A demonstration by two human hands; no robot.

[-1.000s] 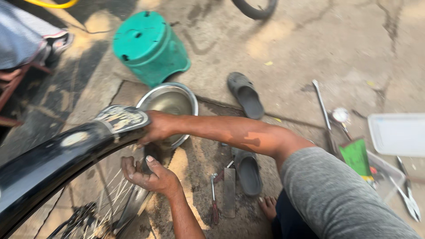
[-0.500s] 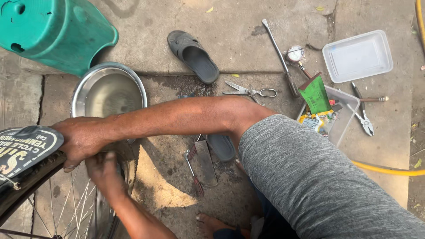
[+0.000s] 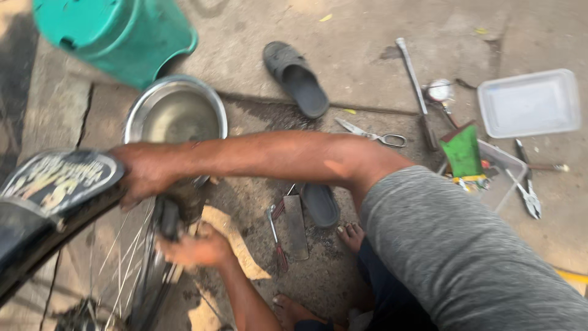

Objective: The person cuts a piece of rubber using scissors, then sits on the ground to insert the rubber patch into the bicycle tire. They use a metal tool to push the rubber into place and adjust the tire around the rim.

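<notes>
A bicycle wheel with thin spokes and a black tyre stands at the lower left, under a black mudguard. My right hand reaches across from the grey sleeve and grips the tyre just below the mudguard's end. My left hand comes up from the bottom and is closed on the tyre a little lower. The motion blur hides the exact finger positions.
A steel bowl and a green plastic stool sit beyond the wheel. Two dark sandals, scissors, a metal bar, a white tray, a clear box, pliers and hand tools lie on the concrete.
The view has swung right and down, bringing the tray and tools into sight. Both hands have stayed on the wheel; the left hand now grips the tyre a little lower.
</notes>
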